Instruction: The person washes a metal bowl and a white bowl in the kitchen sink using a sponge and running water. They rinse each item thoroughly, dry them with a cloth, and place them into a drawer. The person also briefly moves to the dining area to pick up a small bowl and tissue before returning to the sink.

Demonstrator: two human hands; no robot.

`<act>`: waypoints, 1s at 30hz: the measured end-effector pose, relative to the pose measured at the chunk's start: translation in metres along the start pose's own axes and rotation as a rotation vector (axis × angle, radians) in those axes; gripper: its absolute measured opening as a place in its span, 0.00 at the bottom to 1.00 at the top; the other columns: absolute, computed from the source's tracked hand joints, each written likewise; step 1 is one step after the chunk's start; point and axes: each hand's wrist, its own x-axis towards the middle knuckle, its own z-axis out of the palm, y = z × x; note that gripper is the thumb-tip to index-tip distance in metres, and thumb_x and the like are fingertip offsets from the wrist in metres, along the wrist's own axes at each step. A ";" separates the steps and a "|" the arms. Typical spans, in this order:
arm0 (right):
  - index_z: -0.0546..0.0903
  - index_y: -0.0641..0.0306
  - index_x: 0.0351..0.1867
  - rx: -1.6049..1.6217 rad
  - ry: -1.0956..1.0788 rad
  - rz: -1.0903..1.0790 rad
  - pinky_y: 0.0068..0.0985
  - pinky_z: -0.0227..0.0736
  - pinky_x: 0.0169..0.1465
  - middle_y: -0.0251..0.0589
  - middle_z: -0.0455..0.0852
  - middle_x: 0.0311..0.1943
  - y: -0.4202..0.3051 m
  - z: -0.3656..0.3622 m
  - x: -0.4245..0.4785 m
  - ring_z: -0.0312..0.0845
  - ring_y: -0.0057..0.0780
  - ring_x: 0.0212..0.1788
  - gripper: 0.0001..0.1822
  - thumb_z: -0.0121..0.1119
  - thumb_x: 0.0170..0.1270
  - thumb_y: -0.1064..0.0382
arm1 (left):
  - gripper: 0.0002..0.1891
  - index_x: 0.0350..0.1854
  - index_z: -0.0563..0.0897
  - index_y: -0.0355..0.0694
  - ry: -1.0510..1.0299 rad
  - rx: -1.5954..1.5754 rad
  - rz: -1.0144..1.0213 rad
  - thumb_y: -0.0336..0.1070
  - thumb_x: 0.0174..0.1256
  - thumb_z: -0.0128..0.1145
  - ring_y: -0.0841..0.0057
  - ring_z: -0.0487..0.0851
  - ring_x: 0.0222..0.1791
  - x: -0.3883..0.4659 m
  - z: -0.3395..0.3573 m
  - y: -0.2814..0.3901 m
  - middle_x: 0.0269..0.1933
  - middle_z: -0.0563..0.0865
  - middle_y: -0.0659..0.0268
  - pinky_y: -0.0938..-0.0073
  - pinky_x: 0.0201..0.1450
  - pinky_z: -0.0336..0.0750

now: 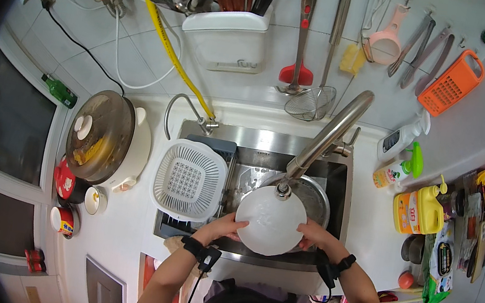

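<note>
A white plate is held by its two sides over the stainless steel sink, under the metal faucet. My left hand grips its left edge, thumb on top. On the right edge, my right hand holds it the same way, thumb on top and fingers lower down. Water lies on the plate just below the spout. Behind and partly beneath the plate, a round metal basin stands in the sink. The fingers under the plate are mostly hidden.
Left of the basin, a white plastic colander sits on a dark dish rack. A lidded electric pot stands farther left. Spray bottles and a yellow detergent jug line the right side. Utensils, including a wire skimmer, hang behind the faucet.
</note>
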 end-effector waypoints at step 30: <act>0.72 0.64 0.42 0.660 -0.115 -0.081 0.22 0.71 0.28 0.38 0.78 0.31 0.020 0.082 0.069 0.73 0.27 0.24 0.15 0.50 0.64 0.54 | 0.26 0.62 0.59 0.34 0.790 0.058 0.699 0.26 0.57 0.42 0.58 0.74 0.51 0.015 0.018 -0.027 0.52 0.74 0.49 0.67 0.55 0.66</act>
